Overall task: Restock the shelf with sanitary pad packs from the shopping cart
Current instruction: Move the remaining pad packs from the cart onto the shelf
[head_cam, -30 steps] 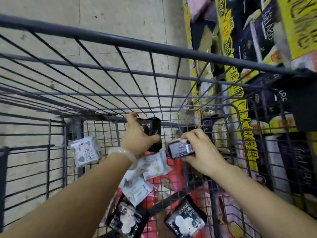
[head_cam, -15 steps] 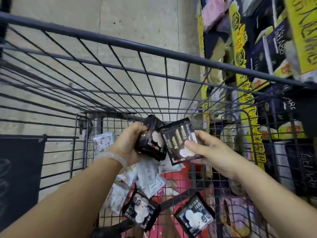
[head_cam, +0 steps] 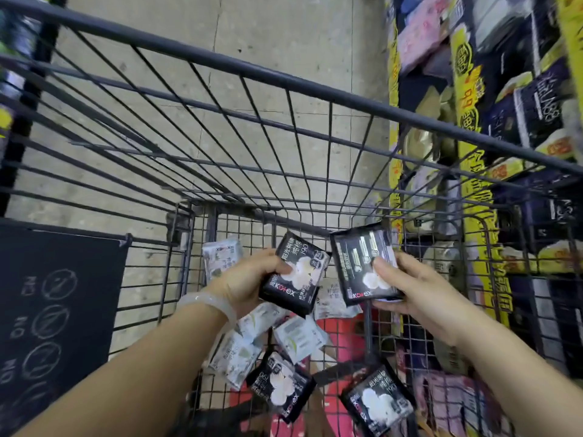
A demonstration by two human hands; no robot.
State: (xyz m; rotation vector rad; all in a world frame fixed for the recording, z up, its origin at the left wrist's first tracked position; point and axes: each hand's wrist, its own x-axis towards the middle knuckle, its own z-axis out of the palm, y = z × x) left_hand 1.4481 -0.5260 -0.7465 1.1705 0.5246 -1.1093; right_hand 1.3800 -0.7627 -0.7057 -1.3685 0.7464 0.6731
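Inside the wire shopping cart (head_cam: 315, 89), my left hand (head_cam: 246, 282) grips a black sanitary pad pack (head_cam: 296, 275) by its left edge. My right hand (head_cam: 410, 294) holds a second black pack (head_cam: 362, 266) from the right, thumb on its front. The two packs sit side by side above the cart floor. Below them lie two more black packs (head_cam: 282, 386) (head_cam: 378, 402) and several white packs (head_cam: 299, 339). One white pack (head_cam: 220, 257) leans against the cart's far wall.
The shelf (head_cam: 504, 127) on the right is stocked with dark, yellow and pink packs behind the cart's right wall. A black sign panel (head_cam: 56, 304) hangs on the cart's left side. Concrete floor (head_cam: 252, 36) lies beyond the cart.
Both hands have lifted their black packs up and turned them face up. The view has shifted left and down, showing more of the cart floor.
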